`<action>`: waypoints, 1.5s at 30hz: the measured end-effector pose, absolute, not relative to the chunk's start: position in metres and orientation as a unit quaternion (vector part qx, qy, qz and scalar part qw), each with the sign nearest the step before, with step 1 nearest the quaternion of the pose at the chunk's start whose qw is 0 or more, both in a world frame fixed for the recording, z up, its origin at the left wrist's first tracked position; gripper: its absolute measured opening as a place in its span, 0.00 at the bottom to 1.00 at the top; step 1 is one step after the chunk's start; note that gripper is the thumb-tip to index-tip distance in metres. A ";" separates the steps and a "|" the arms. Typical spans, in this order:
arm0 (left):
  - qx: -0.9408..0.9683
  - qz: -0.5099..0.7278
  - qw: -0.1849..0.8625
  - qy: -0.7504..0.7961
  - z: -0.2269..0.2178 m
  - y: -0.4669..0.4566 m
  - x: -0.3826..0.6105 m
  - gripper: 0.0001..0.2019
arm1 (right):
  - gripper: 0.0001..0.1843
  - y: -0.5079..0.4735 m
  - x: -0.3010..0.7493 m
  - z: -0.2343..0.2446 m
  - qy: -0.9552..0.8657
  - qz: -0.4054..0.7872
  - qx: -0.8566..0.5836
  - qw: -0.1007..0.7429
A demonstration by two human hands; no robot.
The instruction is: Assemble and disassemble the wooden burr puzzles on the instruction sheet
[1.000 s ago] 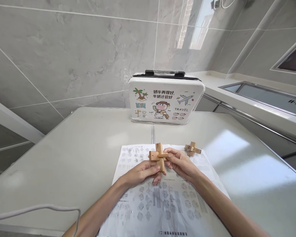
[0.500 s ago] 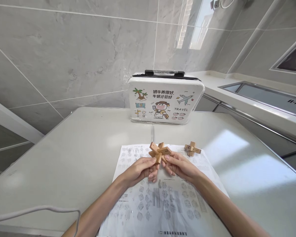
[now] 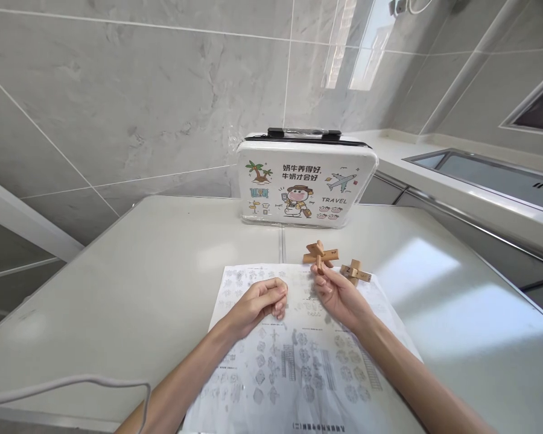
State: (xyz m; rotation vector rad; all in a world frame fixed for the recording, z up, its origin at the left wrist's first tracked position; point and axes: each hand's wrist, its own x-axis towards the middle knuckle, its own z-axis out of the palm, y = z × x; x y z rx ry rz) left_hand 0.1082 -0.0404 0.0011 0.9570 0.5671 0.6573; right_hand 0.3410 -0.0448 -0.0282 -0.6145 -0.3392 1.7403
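My right hand pinches one arm of a wooden burr puzzle, whose crossed sticks bear dark numerals. The puzzle is at the far edge of a printed instruction sheet; I cannot tell if it touches the table. Over the left part of the sheet, my left hand is closed with its fingers curled and thumb against them, and nothing shows in it. A second, smaller wooden burr puzzle rests just right of the held one, at the sheet's upper right corner.
A white carrying case with cartoon prints and a black handle stands at the back of the pale table. A grey cable crosses the lower left. To the right is a counter with a sink. A tiled wall rises behind.
The burr puzzle has moved from between both hands to the right and away from me, now in my right hand alone. My left hand has let go and curled closed.
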 end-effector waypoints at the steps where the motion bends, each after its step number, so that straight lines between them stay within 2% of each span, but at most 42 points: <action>1: 0.447 0.306 0.798 0.265 0.001 -0.040 0.108 0.16 | 0.05 -0.045 0.341 -0.028 -0.131 0.744 -0.263 0.600; 7: 0.455 0.305 0.790 0.276 0.004 -0.041 0.109 0.16 | 0.13 -0.043 0.342 -0.030 -0.068 0.731 -0.261 0.627; 19: 0.459 0.306 0.784 0.284 0.008 -0.042 0.112 0.17 | 0.18 -0.044 0.341 -0.028 -0.011 0.727 -0.264 0.634; 33: 0.459 0.307 0.783 0.285 0.005 -0.040 0.111 0.17 | 0.14 -0.043 0.344 -0.028 0.031 0.738 -0.224 0.635; 40: 0.461 0.306 0.782 0.286 0.004 -0.038 0.111 0.17 | 0.16 -0.043 0.348 -0.026 0.055 0.742 -0.212 0.633; 45: 0.460 0.308 0.782 0.286 0.002 -0.038 0.111 0.16 | 0.10 -0.041 0.347 -0.033 0.000 0.743 -0.231 0.628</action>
